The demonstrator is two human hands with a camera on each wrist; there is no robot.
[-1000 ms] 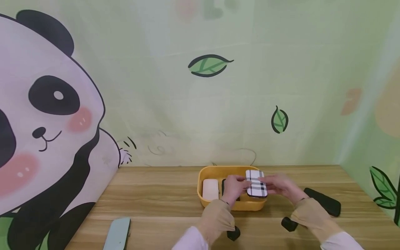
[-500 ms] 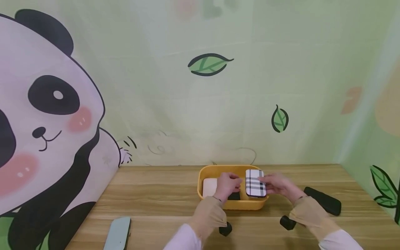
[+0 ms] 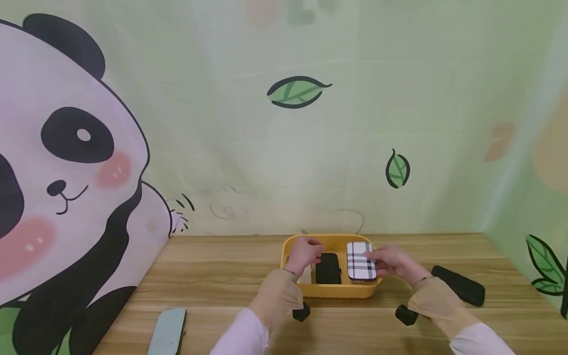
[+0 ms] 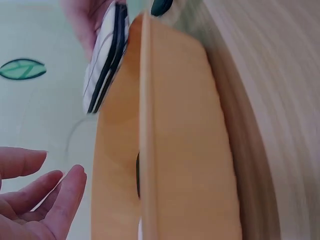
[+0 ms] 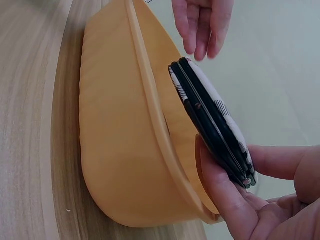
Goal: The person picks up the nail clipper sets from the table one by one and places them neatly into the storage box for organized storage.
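Note:
A slim case with white, grey and black plaid (image 3: 360, 259) is pinched between the thumb and fingers of my right hand (image 3: 396, 261), above the right end of a yellow bin (image 3: 337, 291). In the right wrist view, the case (image 5: 212, 122) is edge-on and tilted, showing black sides and a thin seam. My left hand (image 3: 303, 256) hovers over the bin's left part, holding nothing, its fingers loosely bent in the left wrist view. Inside the bin lie a black case (image 3: 327, 268) and a pale pink case (image 3: 305, 276), mostly hidden behind my left hand.
On the wooden table (image 3: 213, 276), a light blue case (image 3: 166, 331) lies front left. A long black case (image 3: 459, 286) lies to the right of the bin, beyond my right wrist. A printed cloth wall (image 3: 248, 158) stands behind the table.
My left hand has let go of the plaid case and moved left across the bin, uncovering the black case and covering the pink one. My right hand keeps its hold, nearly still.

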